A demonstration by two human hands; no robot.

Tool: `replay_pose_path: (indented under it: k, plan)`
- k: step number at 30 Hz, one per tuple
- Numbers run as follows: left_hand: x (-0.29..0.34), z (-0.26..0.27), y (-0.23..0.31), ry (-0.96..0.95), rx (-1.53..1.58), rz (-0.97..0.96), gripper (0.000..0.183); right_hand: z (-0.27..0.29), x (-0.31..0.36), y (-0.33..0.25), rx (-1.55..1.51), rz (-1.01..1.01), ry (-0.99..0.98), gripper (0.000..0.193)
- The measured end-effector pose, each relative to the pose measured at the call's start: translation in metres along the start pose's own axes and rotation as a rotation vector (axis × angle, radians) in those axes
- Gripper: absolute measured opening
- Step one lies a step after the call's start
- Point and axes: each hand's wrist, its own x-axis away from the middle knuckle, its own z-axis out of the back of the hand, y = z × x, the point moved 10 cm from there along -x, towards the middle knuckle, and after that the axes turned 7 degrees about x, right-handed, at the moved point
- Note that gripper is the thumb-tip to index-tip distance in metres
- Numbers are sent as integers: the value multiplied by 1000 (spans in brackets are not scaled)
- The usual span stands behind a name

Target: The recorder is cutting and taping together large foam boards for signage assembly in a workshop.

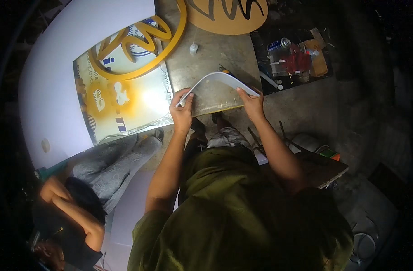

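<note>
One white strip [236, 82] is bent into an arch just above the near edge of the grey worktop [226, 49], its crown pointing away from the person. There are two hands on it, one at each end: the left hand [182, 112] has its fingers pinched around the left end, and the right hand [253, 105] grips the right end, its thumb toward the inside of the curve. Neither hand holds anything else that shows.

The strip looks light and thin, probably plastic: springy enough to take a smooth curve, yet likely to push back toward flat if one end slips. Its face looks smooth, so it may slide a little under a loose grip. A sharp bend could crease it; the two ends are the sensible places to hold, with even pressure and the crown left free.

Around it, counted: one yellow ring [157, 62] with a wavy shape inside, resting over a printed sheet [141, 106]; one tan disc [229, 27] with a dark squiggle, at the far edge of view; one small white bottle [193, 48]; and one slim orange-and-dark tool [225, 71] just beyond the arch. To the right are one can [278, 44], one red bundle [299, 61] and one piece of cardboard [316, 56]. One co-worker [75, 207] is at the lower left.
</note>
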Motion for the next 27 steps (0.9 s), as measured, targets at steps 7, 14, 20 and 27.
replay_pose_path:
  k: [7,14,20,27]
  plan:
    - [-1,2,-25,35,64,64,13,-1,-1,-3,33,-21,19,19]
    - [-3,0,-21,32,49,31,12,1,-5,5,29,-7,17,21]
    - [-1,1,-24,65,36,15,12,0,-6,16,47,-66,13,24]
    - [2,-5,-27,60,98,19,12,10,-16,65,130,-111,113,28]
